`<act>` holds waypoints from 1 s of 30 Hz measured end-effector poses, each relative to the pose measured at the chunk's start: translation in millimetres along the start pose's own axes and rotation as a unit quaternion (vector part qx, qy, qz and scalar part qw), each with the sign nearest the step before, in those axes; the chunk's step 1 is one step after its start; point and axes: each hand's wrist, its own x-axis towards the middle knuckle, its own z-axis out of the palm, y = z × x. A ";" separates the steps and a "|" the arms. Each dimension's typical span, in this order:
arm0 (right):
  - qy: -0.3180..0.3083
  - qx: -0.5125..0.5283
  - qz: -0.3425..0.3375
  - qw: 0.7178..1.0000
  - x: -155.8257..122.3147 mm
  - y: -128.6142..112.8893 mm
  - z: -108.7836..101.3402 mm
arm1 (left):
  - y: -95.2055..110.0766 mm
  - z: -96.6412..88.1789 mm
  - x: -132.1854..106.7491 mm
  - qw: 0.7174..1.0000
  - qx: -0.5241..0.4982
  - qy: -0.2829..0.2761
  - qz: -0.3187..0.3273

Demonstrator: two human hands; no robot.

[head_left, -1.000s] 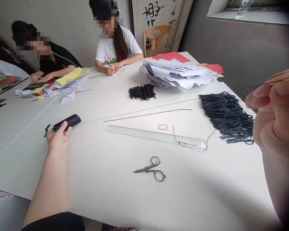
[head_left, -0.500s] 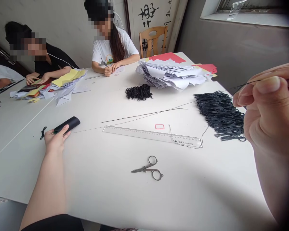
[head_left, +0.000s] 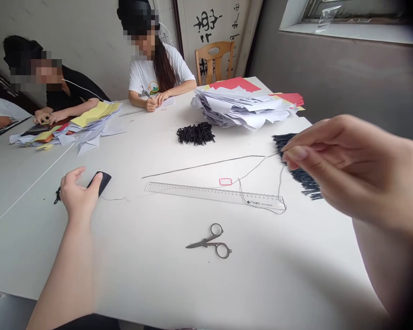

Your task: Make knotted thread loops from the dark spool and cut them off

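Note:
My right hand (head_left: 347, 169) is raised over the table's right side, its thumb and index finger pinching a thin dark cord (head_left: 251, 170). The cord sags from the fingertips toward the ruler. At the left, my left hand (head_left: 78, 190) has its fingers curved and spread apart, with the thumb against a black tube-shaped roll (head_left: 105, 182) lying on the table. A small black knotted loop (head_left: 57, 196) shows beside the left fingers. Between the hands lie a clear ruler (head_left: 213, 194), a separate straight length of cord (head_left: 199, 166) and small metal scissors (head_left: 211, 243) with parted handles.
Partly hidden behind my right hand is a large bundle of dark cords (head_left: 304, 181). A smaller black bundle (head_left: 196, 133) sits farther back, near a tall paper stack (head_left: 241, 107). More papers (head_left: 92, 119) lie at the left. Two people (head_left: 163, 68) sit across the table (head_left: 151, 275).
My right hand has come inward and lower, and the cord has gone slack. The left fingers have loosened and spread around the black roll. The view has shifted slightly.

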 end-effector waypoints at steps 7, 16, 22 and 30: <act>-0.187 -0.029 -0.090 0.978 -4.5 -14.1 11.2 | 144.2 4.9 -64.9 0.897 -0.234 -0.313 0.205; -0.243 -0.010 -0.063 0.968 -7.9 -13.2 14.6 | 195.2 29.9 -112.9 0.629 -0.258 -0.729 0.079; -0.277 0.003 -0.040 0.960 -7.7 -9.2 18.6 | 187.1 39.0 -115.0 0.592 -0.245 -0.768 -0.003; -0.288 0.006 -0.024 0.957 -9.1 -6.9 21.7 | 184.8 43.0 -113.7 0.568 -0.245 -0.785 -0.039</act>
